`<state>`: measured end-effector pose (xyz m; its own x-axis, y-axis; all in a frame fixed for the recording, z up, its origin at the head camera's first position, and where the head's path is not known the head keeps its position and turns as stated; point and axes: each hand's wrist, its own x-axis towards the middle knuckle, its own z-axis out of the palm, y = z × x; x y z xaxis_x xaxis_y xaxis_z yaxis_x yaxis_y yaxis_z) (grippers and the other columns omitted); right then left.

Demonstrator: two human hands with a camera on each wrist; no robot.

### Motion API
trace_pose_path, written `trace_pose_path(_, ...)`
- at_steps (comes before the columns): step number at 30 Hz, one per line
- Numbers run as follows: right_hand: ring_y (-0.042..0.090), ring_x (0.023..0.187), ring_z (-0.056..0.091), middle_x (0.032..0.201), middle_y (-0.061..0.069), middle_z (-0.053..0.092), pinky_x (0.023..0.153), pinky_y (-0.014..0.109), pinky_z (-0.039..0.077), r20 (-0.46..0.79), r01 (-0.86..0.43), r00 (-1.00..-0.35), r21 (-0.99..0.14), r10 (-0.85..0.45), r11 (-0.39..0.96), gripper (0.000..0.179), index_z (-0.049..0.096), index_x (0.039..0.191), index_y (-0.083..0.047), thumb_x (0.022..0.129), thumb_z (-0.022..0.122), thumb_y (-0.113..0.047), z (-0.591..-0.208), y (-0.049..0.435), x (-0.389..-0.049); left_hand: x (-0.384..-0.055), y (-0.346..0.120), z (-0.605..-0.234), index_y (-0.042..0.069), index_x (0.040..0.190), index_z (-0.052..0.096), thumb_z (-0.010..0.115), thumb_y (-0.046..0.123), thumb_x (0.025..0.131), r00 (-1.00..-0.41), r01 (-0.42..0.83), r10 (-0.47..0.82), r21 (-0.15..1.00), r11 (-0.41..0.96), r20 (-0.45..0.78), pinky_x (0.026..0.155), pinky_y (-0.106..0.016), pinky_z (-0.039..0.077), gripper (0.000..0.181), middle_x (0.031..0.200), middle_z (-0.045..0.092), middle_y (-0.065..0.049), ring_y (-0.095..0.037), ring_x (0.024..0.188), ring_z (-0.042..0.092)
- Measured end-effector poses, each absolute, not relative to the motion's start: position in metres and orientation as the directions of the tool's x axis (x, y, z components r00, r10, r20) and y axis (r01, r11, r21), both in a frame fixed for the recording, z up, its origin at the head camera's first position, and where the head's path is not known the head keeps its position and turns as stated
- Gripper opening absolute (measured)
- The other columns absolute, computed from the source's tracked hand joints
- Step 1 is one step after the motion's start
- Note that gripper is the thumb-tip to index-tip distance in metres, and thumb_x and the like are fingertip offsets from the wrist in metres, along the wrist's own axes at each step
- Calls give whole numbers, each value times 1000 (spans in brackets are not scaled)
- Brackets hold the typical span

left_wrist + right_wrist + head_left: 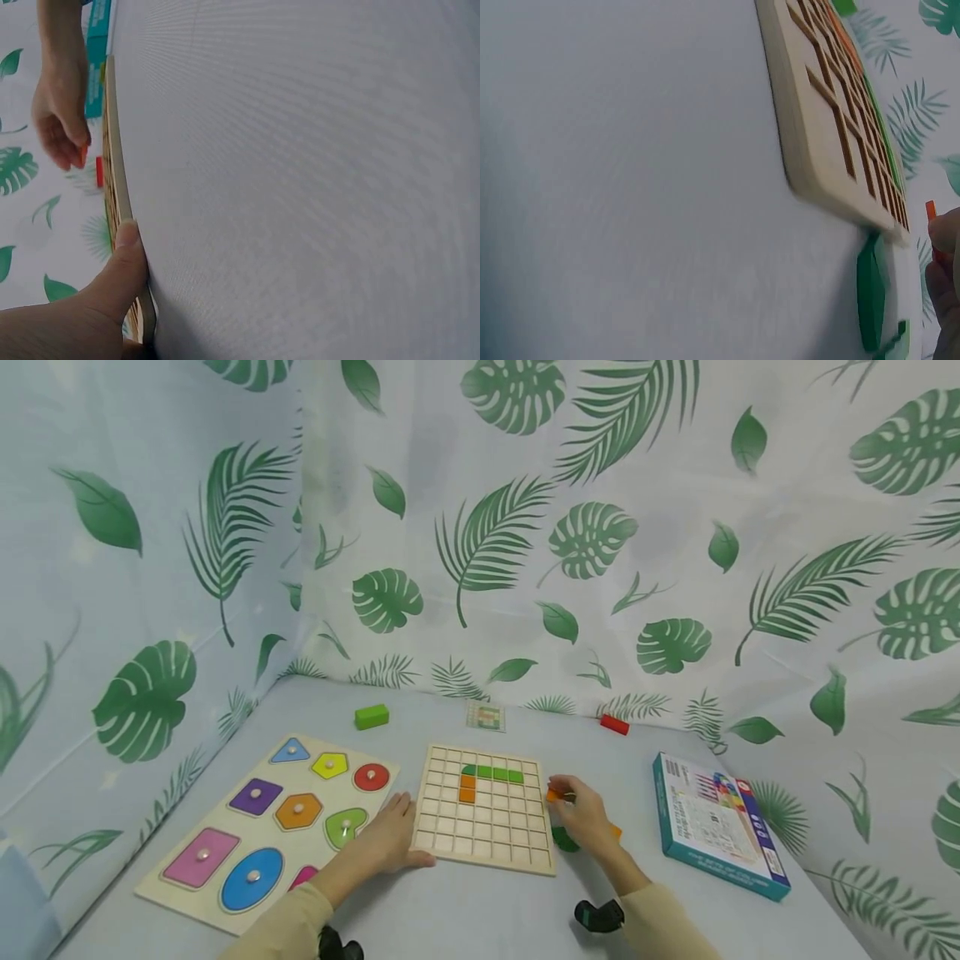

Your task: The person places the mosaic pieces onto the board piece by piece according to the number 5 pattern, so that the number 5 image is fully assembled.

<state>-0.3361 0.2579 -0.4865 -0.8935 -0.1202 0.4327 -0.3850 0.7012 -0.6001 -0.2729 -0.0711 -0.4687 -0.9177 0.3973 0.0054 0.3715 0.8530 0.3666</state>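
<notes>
Beside a wooden grid board (483, 810), my left hand (392, 837) rests at the near left corner. Its thumb (126, 259) touches the board's edge in the left wrist view; the other fingers are mostly hidden there. My right hand (583, 817) pinches a small orange piece (555, 795) just off the board's right edge. The orange piece (931, 211) peeks out between fingertips in the right wrist view. On the grid, green pieces (500, 774) form a row and orange pieces (467, 788) run down from its left end. Under the right hand lies a dark green piece (564, 839).
A knobbed shape puzzle (300, 850) lies to the left. Another orange piece (616, 831) is partly behind the right hand. Farther back are a green block (372, 717), a pattern card (486, 716) and a red block (614, 724). A game box (718, 825) lies at right.
</notes>
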Motion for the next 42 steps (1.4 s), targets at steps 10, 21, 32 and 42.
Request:
trace_pose_path(10,20,97,61,103,6,65,83,35,53,411,-425,-892,-628,-186,652,32,60,114,2,82,64,9,-490,225,-339,-271,-69,-468,-16,135,38,72,48,78,-919,364,394,354,862,-14,111,-45,26,92,142,33,-31,-42,135,27)
trace_pose_path(21,21,98,61,104,6,65,83,33,53,373,-449,-891,-646,-259,617,32,59,116,3,84,62,8,-489,195,-344,-268,-70,-463,-18,132,39,72,48,79,-912,387,411,330,861,-1,111,-44,26,91,141,34,-32,-41,135,28)
trace_pose_path(32,18,95,61,104,5,65,79,28,54,324,-466,-885,-647,-335,604,32,57,119,0,88,61,4,-490,172,-345,-269,-70,-464,-16,134,39,71,49,79,-918,372,397,333,866,-9,112,-44,25,92,141,34,-31,-41,135,28)
trace_pose_path(42,18,90,62,101,4,66,76,28,54,348,-494,-870,-599,-350,631,36,58,119,-1,85,62,6,-497,166,-349,-271,-73,-465,-17,133,39,70,51,79,-917,376,398,313,872,-8,112,-43,25,92,142,35,-31,-41,135,28)
